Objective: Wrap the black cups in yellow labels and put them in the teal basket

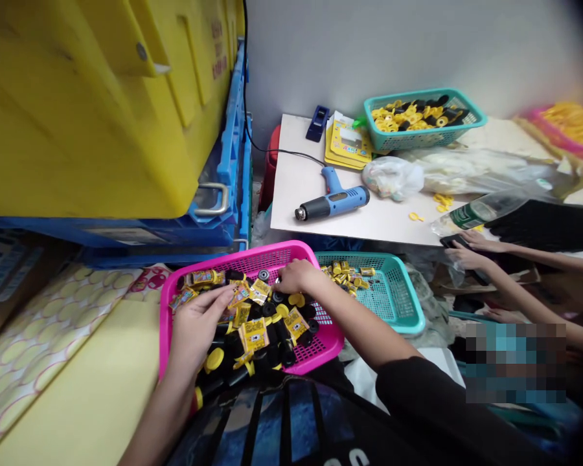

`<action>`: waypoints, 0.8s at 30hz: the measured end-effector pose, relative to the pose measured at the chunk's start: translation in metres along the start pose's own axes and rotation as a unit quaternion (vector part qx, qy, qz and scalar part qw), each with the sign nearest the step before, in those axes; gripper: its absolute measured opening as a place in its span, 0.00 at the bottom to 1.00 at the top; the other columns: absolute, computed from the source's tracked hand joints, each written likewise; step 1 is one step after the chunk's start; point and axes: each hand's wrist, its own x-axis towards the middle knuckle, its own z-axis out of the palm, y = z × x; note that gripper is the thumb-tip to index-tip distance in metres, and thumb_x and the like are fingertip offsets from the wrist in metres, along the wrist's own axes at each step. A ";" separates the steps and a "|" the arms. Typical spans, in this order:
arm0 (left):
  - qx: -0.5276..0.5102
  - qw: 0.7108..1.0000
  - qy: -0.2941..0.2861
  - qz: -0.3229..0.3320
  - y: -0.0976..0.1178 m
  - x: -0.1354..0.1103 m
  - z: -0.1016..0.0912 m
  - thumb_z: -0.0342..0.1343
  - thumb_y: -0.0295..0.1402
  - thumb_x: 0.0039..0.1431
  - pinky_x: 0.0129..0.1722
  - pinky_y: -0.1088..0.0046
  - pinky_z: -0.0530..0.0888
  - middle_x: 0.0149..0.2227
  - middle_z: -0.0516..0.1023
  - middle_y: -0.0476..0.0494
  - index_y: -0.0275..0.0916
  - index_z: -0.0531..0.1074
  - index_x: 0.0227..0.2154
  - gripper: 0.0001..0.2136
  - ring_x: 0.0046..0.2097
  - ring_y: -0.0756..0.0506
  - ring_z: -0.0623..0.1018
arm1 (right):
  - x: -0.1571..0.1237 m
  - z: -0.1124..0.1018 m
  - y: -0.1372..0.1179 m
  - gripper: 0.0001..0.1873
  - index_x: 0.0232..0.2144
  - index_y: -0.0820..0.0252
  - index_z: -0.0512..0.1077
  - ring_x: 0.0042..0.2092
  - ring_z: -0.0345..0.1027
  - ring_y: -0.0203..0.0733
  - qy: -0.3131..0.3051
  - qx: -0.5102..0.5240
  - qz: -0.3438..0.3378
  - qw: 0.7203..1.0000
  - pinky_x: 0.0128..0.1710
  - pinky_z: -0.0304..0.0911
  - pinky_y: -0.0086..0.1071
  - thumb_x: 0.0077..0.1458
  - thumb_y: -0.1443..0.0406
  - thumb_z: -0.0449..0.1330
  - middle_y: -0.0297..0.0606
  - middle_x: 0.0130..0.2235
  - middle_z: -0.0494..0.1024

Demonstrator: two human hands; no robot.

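Observation:
A pink basket point(294, 249) sits at my lap with black cylinders, yellow caps and small yellow printed sleeves jumbled inside. Over its left half is my left hand point(199, 320), thumb and fingers pinched on a yellow printed sleeve point(239, 294). My right hand point(298, 277) reaches into the basket's far right side. Its fingers curl down among the black pieces, beside a black round part point(263, 276); what they grip is hidden. Loose sleeves such as the printed one point(254, 335) lie in the middle, and a yellow cap point(214, 358) is near the front.
Right of the pink basket is a teal basket point(411, 304) with small yellow pieces. A blue heat gun point(340, 202) lies on the white table point(291, 175). Farther back stands another teal basket point(418, 140). Yellow bins point(102, 129) rise at left. Another person's hands point(469, 249) hold a phone at right.

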 end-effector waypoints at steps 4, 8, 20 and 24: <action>-0.001 1.000 -0.021 -0.010 -0.005 -0.001 0.001 0.64 0.43 0.46 0.44 0.63 0.79 0.40 0.84 0.42 0.39 0.82 0.34 0.15 0.44 0.39 0.82 | 0.018 -0.006 0.006 0.23 0.42 0.62 0.79 0.45 0.76 0.56 -0.053 0.038 -0.027 0.997 0.42 0.69 0.40 0.47 0.54 0.63 0.50 0.45 0.81; 0.006 0.999 -0.035 0.017 -0.006 -0.002 0.002 0.64 0.42 0.46 0.51 0.61 0.75 0.39 0.84 0.43 0.41 0.82 0.33 0.13 0.45 0.40 0.82 | 0.024 -0.008 0.011 0.21 0.40 0.65 0.79 0.42 0.76 0.55 -0.034 0.079 -0.045 0.995 0.40 0.69 0.38 0.44 0.60 0.65 0.50 0.41 0.82; 0.009 0.999 -0.046 0.011 -0.005 -0.007 0.007 0.65 0.47 0.44 0.49 0.59 0.77 0.39 0.84 0.39 0.38 0.82 0.34 0.18 0.43 0.37 0.82 | -0.057 0.047 0.015 0.17 0.34 0.57 0.66 0.31 0.70 0.34 0.113 0.808 -0.226 0.531 0.31 0.66 0.27 0.44 0.61 0.67 0.29 0.32 0.73; 0.027 0.996 -0.073 0.032 0.002 -0.013 0.022 0.65 0.47 0.45 0.47 0.61 0.78 0.38 0.84 0.40 0.39 0.82 0.33 0.17 0.41 0.38 0.83 | -0.069 0.053 0.002 0.19 0.36 0.57 0.68 0.30 0.68 0.31 0.130 0.861 -0.213 0.442 0.32 0.65 0.25 0.42 0.61 0.70 0.29 0.31 0.73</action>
